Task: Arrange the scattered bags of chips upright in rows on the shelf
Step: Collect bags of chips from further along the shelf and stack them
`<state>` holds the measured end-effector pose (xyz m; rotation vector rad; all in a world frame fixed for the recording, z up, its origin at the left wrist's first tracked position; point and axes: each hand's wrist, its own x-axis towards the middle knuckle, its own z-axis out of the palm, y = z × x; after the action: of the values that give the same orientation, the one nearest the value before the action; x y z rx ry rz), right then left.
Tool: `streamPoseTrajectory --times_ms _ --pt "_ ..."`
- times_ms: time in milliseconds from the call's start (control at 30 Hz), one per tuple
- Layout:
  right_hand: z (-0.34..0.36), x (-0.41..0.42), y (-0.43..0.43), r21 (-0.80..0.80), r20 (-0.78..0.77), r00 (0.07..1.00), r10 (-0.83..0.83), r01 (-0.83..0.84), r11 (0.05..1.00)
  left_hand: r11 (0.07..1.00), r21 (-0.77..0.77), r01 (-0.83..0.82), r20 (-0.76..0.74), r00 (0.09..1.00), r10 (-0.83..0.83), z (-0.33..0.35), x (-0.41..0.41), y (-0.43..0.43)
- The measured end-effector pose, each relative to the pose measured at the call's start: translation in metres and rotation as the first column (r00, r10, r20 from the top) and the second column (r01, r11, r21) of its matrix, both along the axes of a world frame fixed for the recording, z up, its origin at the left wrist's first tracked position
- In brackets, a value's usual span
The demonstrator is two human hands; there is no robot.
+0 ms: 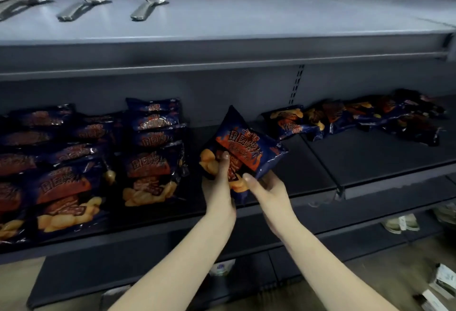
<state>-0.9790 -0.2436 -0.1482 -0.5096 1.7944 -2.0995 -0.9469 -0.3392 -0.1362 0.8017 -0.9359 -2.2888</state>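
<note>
Dark blue chip bags with orange print fill the left of the middle shelf [370, 160] in upright rows: one row [153, 148] stands left of centre, and more rows [59, 162] lean further left. A loose heap of bags [365, 118] lies flat at the back right. Over the shelf's middle, my left hand [220, 182] and my right hand [269, 187] together grip what looks like two overlapping bags [249, 148], tilted, with thumbs on the front near the lower edge.
Three metal ladles [150, 0] lie on the upper shelf [271, 22]. A divider rail [320, 160] crosses the middle shelf right of my hands. Small packets [402, 223] sit on a lower shelf at the right. The shelf's front lip [296, 202] runs beneath my wrists.
</note>
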Motion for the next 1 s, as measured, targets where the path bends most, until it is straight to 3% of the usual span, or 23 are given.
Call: streamPoseTrajectory --times_ms 200,267,333,367,400,467,533,600,733,1000 --pt "0.004 -0.008 -0.004 -0.029 0.042 0.997 -0.064 0.065 0.997 0.997 -0.052 0.059 -0.043 0.997 -0.061 -0.01 0.005 -0.009" --pt "0.008 -0.019 -0.005 -0.109 0.061 0.998 -0.028 0.035 0.993 0.996 -0.07 0.053 -0.056 0.997 -0.057 -0.013 0.002 -0.019" --pt "0.013 -0.035 -0.005 -0.177 0.087 0.996 -0.01 0.025 0.984 0.987 -0.153 0.038 -0.036 0.998 -0.044 -0.019 -0.001 -0.03" --pt "0.014 -0.045 -0.004 -0.171 0.084 0.996 -0.028 0.042 0.984 0.961 -0.27 0.055 0.02 0.998 -0.052 -0.023 -0.003 -0.034" --pt "0.015 -0.056 -0.004 -0.14 0.066 0.996 -0.057 0.066 0.988 0.886 -0.451 0.107 0.118 0.991 -0.059 -0.027 -0.004 -0.038" --pt "0.014 -0.077 -0.004 -0.054 0.022 0.994 -0.106 0.107 0.993 0.552 -0.774 0.311 0.361 0.932 -0.019 -0.04 -0.007 -0.045" --pt "0.01 -0.095 -0.006 0.023 0.009 0.993 -0.121 0.121 0.992 0.179 -0.81 0.559 0.58 0.809 0.097 -0.054 -0.008 -0.051" --pt "0.002 -0.109 -0.009 0.084 0.017 0.994 -0.112 0.11 0.99 -0.009 -0.72 0.694 0.68 0.708 0.191 -0.065 -0.008 -0.054" --pt "-0.02 -0.127 -0.029 0.152 0.018 0.997 -0.079 0.075 0.985 -0.205 -0.653 0.729 0.692 0.684 0.23 -0.082 -0.005 -0.052" --pt "-0.036 -0.151 -0.096 0.217 -0.001 1.0 -0.011 0.011 0.976 -0.322 -0.712 0.624 0.58 0.781 0.232 -0.076 0.0 -0.051"
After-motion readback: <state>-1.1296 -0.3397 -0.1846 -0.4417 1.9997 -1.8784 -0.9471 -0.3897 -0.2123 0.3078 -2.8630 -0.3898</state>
